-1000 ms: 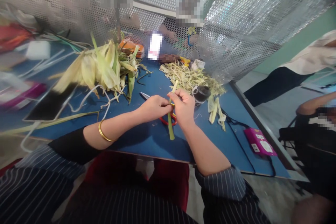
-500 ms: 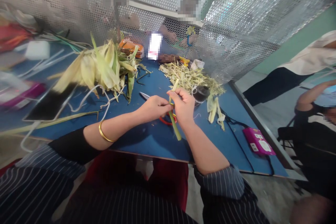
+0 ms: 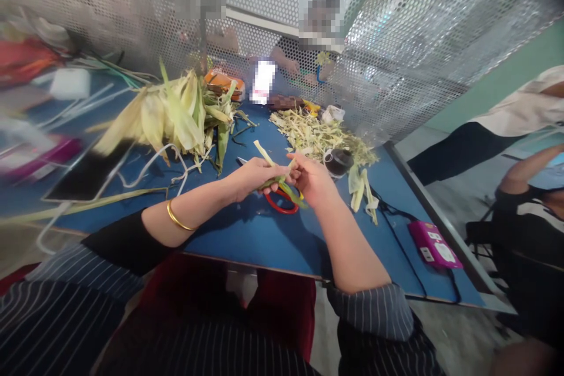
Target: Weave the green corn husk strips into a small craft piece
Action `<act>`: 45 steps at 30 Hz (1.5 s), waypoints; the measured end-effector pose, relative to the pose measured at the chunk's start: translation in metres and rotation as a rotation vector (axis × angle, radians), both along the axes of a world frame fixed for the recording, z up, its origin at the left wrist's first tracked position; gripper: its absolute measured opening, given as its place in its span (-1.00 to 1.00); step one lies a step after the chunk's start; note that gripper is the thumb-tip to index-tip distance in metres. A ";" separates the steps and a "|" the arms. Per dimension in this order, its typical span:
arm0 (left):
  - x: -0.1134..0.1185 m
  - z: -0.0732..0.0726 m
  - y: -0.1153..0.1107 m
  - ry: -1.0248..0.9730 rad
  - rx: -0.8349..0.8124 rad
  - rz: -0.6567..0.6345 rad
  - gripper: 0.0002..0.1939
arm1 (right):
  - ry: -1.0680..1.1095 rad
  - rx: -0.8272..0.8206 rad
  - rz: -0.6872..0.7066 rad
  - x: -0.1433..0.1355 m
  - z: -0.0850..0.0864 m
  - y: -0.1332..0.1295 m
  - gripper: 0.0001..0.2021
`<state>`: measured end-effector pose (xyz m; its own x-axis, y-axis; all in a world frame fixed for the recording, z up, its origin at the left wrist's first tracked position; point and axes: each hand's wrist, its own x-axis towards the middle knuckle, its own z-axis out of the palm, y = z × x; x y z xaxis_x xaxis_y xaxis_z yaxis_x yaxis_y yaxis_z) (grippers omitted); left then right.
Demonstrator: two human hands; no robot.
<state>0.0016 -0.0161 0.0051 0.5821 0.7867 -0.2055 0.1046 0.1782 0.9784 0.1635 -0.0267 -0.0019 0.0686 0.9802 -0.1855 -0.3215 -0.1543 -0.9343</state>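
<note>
Between my hands is a folded strip of corn husk [image 3: 263, 153], pale at its upper end and greener below. My left hand [image 3: 258, 178] is closed on it, thumb pressed on top. My right hand [image 3: 312, 179] pinches the husk beside the left fingertips; part of the strip is hidden by the fingers. On the blue table [image 3: 247, 229] beneath my hands lie scissors with red handles [image 3: 284, 207], their blade tip showing behind my left hand. A black spool [image 3: 338, 161] with white thread sits just beyond my right hand.
A heap of corn husks [image 3: 176, 111] lies at the back left, and a pile of husk scraps [image 3: 308, 126] at the back right. A black phone [image 3: 90, 173] with a white cable is on the left. A purple power strip [image 3: 435, 244] with black cord lies right. A perforated screen [image 3: 396, 41] stands behind.
The husk strip, held straight and upright before, is now bent and folded between my fingers. My left hand has turned, and my right hand has shifted slightly right and down.
</note>
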 end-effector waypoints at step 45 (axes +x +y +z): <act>-0.026 0.016 0.031 -0.305 -0.233 0.088 -0.90 | -1.683 1.149 -0.246 -0.004 0.015 -0.024 -0.75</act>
